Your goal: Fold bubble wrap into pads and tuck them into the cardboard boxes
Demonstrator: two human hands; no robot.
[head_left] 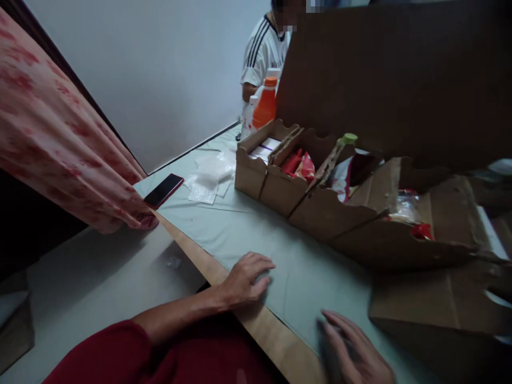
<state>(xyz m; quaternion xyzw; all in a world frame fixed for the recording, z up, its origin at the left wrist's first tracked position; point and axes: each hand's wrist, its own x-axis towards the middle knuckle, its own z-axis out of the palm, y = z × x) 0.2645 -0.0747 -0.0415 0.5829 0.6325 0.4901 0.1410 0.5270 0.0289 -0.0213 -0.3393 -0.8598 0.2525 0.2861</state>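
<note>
Left hand (248, 278) at near edge of pale-green table cover (256, 229), forearm across brown edge strip (198, 250), perhaps for support; fingers loosely curled, thumb apart, nothing seen in grasp. Right hand (356, 344), blurred, low over cover, fingers extended, seemingly holding nothing. Cardboard boxes (310, 216) beyond hands, side by side in row, tops open, probably so red packets (306, 168) sit sorted and reachable. Bubble wrap (208, 178) and phone (165, 191) left of boxes, well apart from hands. Orange bottle (265, 106) at row's far end; person (260, 50) beyond.
</note>
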